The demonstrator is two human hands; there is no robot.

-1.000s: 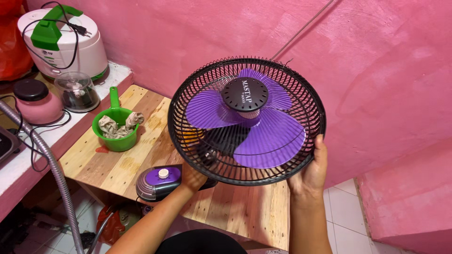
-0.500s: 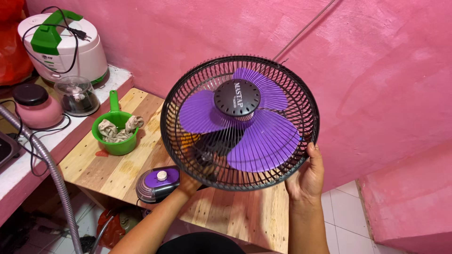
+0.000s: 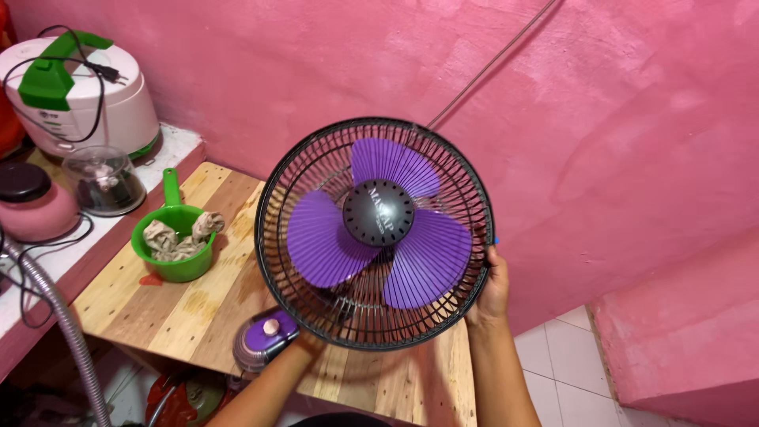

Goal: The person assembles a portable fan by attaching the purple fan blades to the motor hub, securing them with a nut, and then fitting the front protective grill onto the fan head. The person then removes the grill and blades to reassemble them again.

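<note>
two hands hold a fan [image 3: 378, 233] up over a wooden table [image 3: 198, 296], its round black cage facing the camera and tilted a little. three purple blades sit inside the cage around a dark hub [image 3: 378, 212]. the right hand [image 3: 492, 286] is clenched on the cage's lower right rim, thumb along the wire edge, fingers behind it. the left hand [image 3: 310, 341] sits under the cage's lower edge, mostly hidden by the wires; it seems to clasp the fan's neck behind the cage, but how tight i cannot tell. just beside that hand is the fan's base [image 3: 265, 338], purple on top with a pale knob, at the table's near edge.

on the table to the left stands a green scoop [image 3: 170, 241] with crumpled rags in it, well apart from the fan. further left, on a pale counter [image 3: 170, 146], stand a white cooker [image 3: 79, 95] with a green handle and a black cord on its lid, a clear jar [image 3: 103, 180] and a pink pot [image 3: 32, 207] with a dark lid. a grey hose [image 3: 59, 324] curves down at the lower left. pink walls rise behind, and white floor tiles show at the lower right.
</note>
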